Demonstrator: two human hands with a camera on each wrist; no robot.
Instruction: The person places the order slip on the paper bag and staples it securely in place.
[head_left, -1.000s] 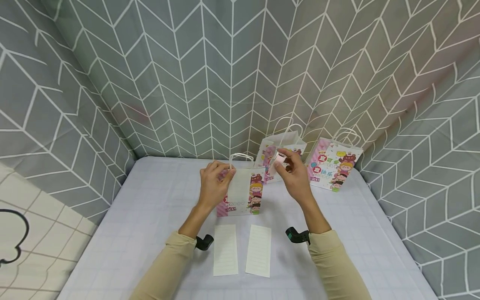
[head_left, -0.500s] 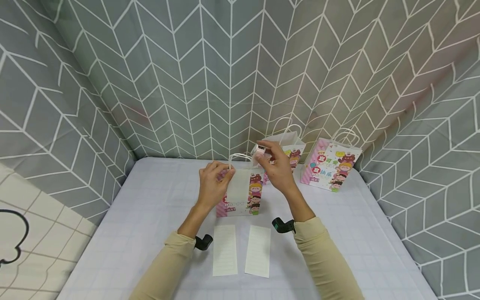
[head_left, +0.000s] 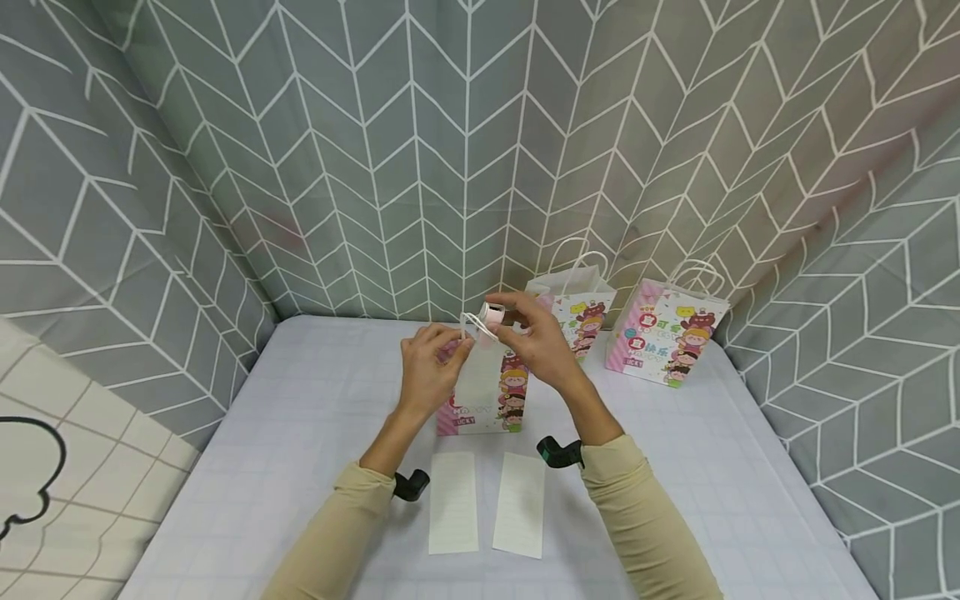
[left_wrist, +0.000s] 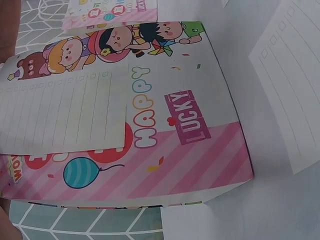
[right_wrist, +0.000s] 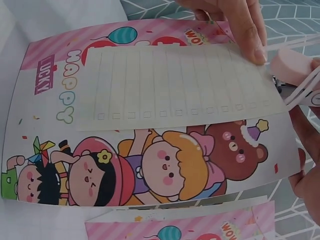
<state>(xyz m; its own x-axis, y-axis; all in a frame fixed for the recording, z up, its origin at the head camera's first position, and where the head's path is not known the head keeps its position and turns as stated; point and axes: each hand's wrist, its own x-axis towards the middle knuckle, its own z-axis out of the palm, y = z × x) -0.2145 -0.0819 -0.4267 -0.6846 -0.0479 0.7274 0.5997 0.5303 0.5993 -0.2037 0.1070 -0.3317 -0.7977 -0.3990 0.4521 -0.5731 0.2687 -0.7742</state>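
A white and pink cartoon paper gift bag [head_left: 513, 392] stands upright, with a lined checklist sheet [right_wrist: 170, 90] lying against its front panel. My left hand [head_left: 430, 371] pinches the sheet and the bag's top edge at the left corner, thumb in front. At the bag's opening my right hand [head_left: 542, 346] grips a small pink and white stapler [right_wrist: 291, 67]. White cord handles [head_left: 480, 325] pass across the stapler. Its metal end is beside the sheet's upper edge in the right wrist view; whether paper lies inside its mouth I cannot tell.
Two more sheets, a left one [head_left: 453, 504] and a right one [head_left: 520, 506], lie on the white table in front of the bag. Behind to the right stand two similar bags, one nearer [head_left: 581, 312] and one farther right [head_left: 667, 333]. A patterned curtain [head_left: 420, 167] borders the table.
My right hand has moved left with the stapler, from in front of the back bag to the held bag's top edge. The left hand has kept its place.
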